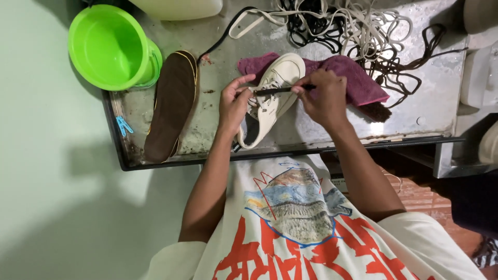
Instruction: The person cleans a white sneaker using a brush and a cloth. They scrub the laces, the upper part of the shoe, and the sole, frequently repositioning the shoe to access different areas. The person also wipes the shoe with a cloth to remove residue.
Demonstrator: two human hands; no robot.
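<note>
Under both hands, shoe (272,98) partly hidden

Dull, stained sheet-metal tray (425,111) under soft purple terry cloth (358,78). Smooth cream leather-like shoe (272,98), matt brown suede-like insole (171,106). Glossy green plastic basin (106,46); woven laces (358,26).

Both bare forearms reach forward from the torso and converge, elbows bent and spread wide. The left hand (233,103) is held with its back up, thumb and forefinger stretched forward and slightly parted, the other fingers curled under. The right hand (324,98) is also back up, its fingers bunched in a tight pinch pointing toward the left hand, wrist cocked inward.
</note>
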